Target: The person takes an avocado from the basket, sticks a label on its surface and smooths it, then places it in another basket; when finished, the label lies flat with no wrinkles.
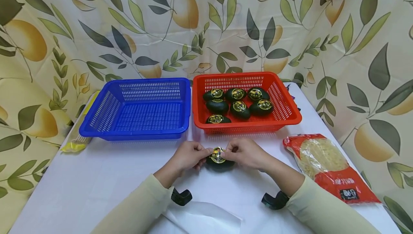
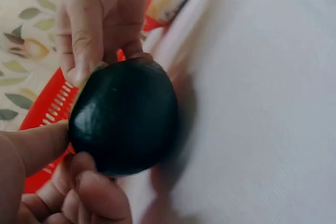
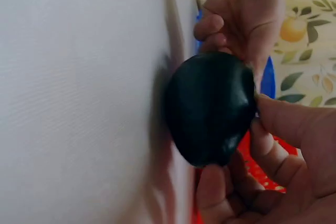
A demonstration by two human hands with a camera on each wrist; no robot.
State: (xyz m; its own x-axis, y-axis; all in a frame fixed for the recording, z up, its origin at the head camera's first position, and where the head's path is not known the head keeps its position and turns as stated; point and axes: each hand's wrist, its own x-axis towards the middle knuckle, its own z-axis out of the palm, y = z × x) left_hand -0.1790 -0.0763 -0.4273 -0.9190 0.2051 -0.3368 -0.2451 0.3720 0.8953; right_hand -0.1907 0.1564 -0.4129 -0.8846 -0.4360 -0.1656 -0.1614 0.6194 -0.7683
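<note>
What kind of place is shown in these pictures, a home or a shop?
Probably a staged tabletop at home: a white table backed by a lemon-print cloth, with a blue basket and a red basket set out for sorting.

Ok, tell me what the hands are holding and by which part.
Both hands, left hand and right hand, hold one black packaged egg over the table, each pinching an opposite end, fingertips at its gold label.

The tabletop (image 1: 96, 176) is seen by the head view from above its near edge, looking forward and down toward the far edge. Each wrist view is set very close, low over the tabletop, facing along its own hand. The dark packet (image 1: 220, 159) is shared by all three views.
</note>
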